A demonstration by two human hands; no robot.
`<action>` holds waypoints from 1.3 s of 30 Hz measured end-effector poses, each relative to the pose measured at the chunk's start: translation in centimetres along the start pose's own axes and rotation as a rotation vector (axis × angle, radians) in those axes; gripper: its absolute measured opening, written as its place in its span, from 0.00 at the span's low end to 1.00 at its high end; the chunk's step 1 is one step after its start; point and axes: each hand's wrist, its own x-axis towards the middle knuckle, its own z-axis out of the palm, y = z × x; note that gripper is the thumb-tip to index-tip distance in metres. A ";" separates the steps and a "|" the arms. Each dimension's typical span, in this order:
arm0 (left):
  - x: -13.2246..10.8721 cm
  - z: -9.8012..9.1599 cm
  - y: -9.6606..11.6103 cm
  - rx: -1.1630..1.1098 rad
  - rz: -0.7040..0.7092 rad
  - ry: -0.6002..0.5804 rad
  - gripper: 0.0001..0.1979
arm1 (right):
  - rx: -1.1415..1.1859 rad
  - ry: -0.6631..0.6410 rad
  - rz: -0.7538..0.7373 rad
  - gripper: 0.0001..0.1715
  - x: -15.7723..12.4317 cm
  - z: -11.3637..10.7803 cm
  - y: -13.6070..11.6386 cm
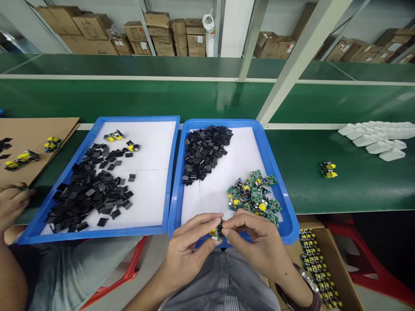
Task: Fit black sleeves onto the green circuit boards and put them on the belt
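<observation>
At the Fingertips: One Small Circuit Board (pixel 219 230)

Left hand (pixel 193 244): thumb and fingers pinch the board, which is stiff, green and fitted with a yellow part (pixel 213 232). Right hand (pixel 254 237): thumb and index finger pinch at the board's right side; the exact grip is hidden. Directly beyond both hands, a smooth blue plastic tray (pixel 293 226), lined with white paper (pixel 246 151), holds jumbled boards (pixel 256 196) just past the right hand and flat, matte black squares (pixel 205 151) farther out. Left of the left hand, a second blue tray (pixel 139 118) bears more black squares (pixel 97 185), loosely scattered. Right of the right hand, a smooth green bench top (pixel 301 181) carries rounded white pieces (pixel 378 136). Below it, beside the right wrist, a cardboard carton (pixel 337 259) contains boards in rows (pixel 319 268). Far ahead of both hands, brown boxes (pixel 94 26) stand behind a white metal post (pixel 301 60).
</observation>
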 end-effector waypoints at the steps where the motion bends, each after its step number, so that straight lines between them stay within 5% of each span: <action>1: 0.1 -0.1 0.0 0.003 -0.005 -0.002 0.26 | -0.007 0.007 -0.022 0.07 0.0 0.0 0.1; 10: -0.5 0.1 -1.0 -0.042 -0.139 0.032 0.20 | -0.172 -0.077 -0.138 0.10 -0.3 -0.3 0.1; 15: -0.4 0.2 -1.1 0.019 -0.036 0.016 0.22 | -0.171 -0.135 -0.098 0.10 0.5 -0.5 0.2; 21: -0.3 0.1 -1.1 0.016 -0.067 -0.002 0.20 | 0.183 0.067 0.110 0.03 0.0 0.6 1.6; 28: -0.7 0.2 -1.2 -0.051 -0.138 0.013 0.22 | -0.100 0.065 -0.147 0.14 -0.6 0.5 0.8; 39: -0.9 -0.2 -1.8 0.020 -0.033 0.003 0.22 | -0.106 -0.015 -0.111 0.11 0.4 0.2 0.6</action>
